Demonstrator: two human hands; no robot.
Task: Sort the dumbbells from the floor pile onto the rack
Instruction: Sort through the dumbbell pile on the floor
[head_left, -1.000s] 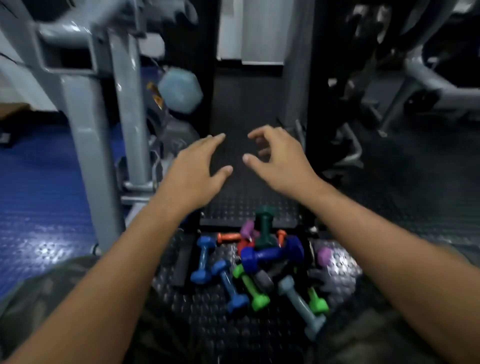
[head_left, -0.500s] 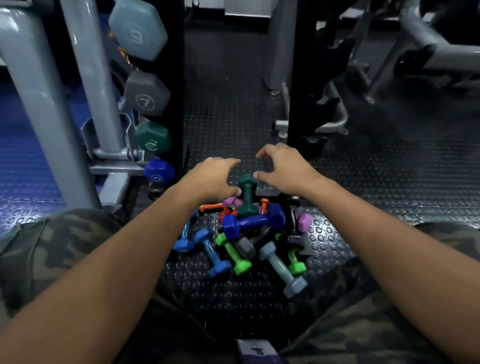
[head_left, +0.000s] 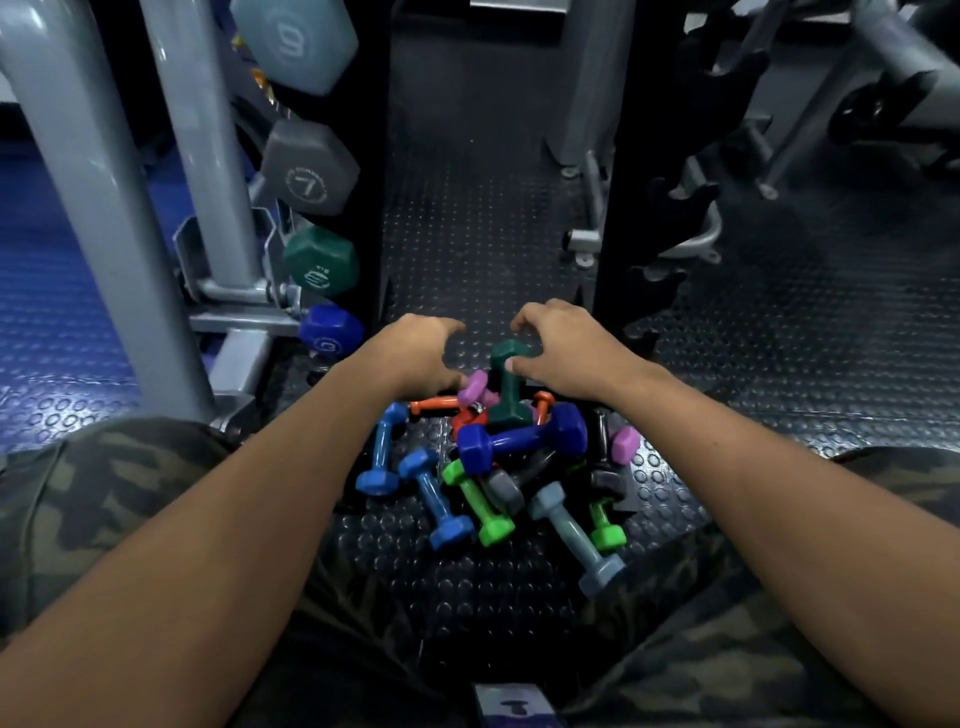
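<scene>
Right hand curls around upright green dumbbell atop the pile; left hand, loosely curled, holds nothing.

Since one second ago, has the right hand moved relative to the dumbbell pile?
Yes. The right hand has come down toward the pile, from above the floor beyond it to the top of the upright dark green dumbbell.

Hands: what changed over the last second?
Both hands dropped from above onto the pile. Right hand now curls at the top of the upright dark green dumbbell; left hand reaches the purple one; neither grip is clearly closed. The pile looks unchanged.
</scene>
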